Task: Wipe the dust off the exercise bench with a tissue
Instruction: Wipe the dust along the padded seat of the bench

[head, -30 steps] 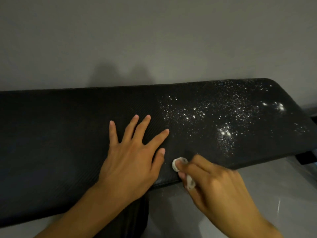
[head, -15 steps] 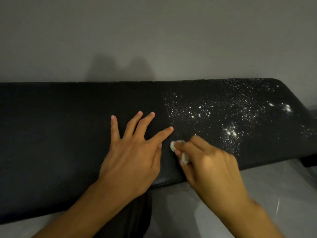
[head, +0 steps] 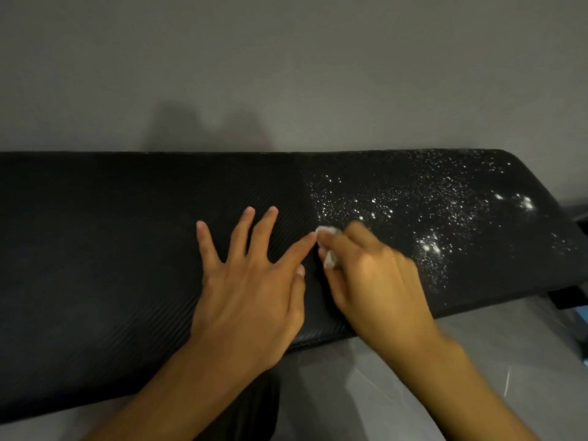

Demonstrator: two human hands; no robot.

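Observation:
A long black padded exercise bench (head: 95, 249) stretches across the view. White dust specks (head: 429, 243) cover its right part; the left part looks dark and plain. My left hand (head: 251, 288) rests flat on the pad with fingers spread. Just to its right, my right hand (head: 372, 278) grips a small crumpled white tissue (head: 329, 249) and presses it onto the pad at the left edge of the dusty patch. Only bits of the tissue show between the fingers, and the right hand is blurred.
A grey wall (head: 286, 74) rises directly behind the bench. Pale glossy floor (head: 477, 361) lies below the bench's near edge at the right. A dark bench support (head: 254, 409) shows under the pad between my forearms.
My right hand has slid with the tissue from the bench's near edge up onto the pad, toward the wall and the dust. My left hand has stayed in place.

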